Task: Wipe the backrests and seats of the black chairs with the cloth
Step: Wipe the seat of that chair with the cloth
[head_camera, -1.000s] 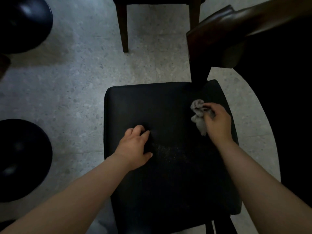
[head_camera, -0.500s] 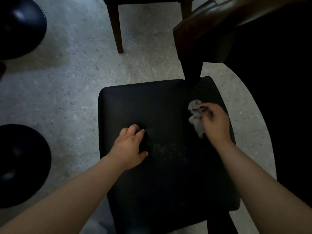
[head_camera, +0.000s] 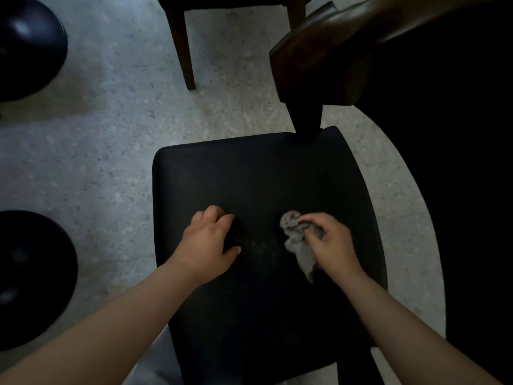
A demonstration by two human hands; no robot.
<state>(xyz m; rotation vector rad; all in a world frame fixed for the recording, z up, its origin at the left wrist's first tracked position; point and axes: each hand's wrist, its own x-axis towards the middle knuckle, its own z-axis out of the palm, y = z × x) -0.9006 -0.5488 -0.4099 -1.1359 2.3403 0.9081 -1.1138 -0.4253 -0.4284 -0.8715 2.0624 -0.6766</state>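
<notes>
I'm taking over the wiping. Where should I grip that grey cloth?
Probably the crumpled wad of the grey cloth, from above on its right, where the right hand pinches it: the bunch is thick, while the thin tail lies flat on the black seat.

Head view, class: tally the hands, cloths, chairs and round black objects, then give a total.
Hands: 2, left hand, right hand
Cloth: 1
Chairs: 2, near chair, far chair
Round black objects: 2, upper object, lower object
Total: 7
</notes>
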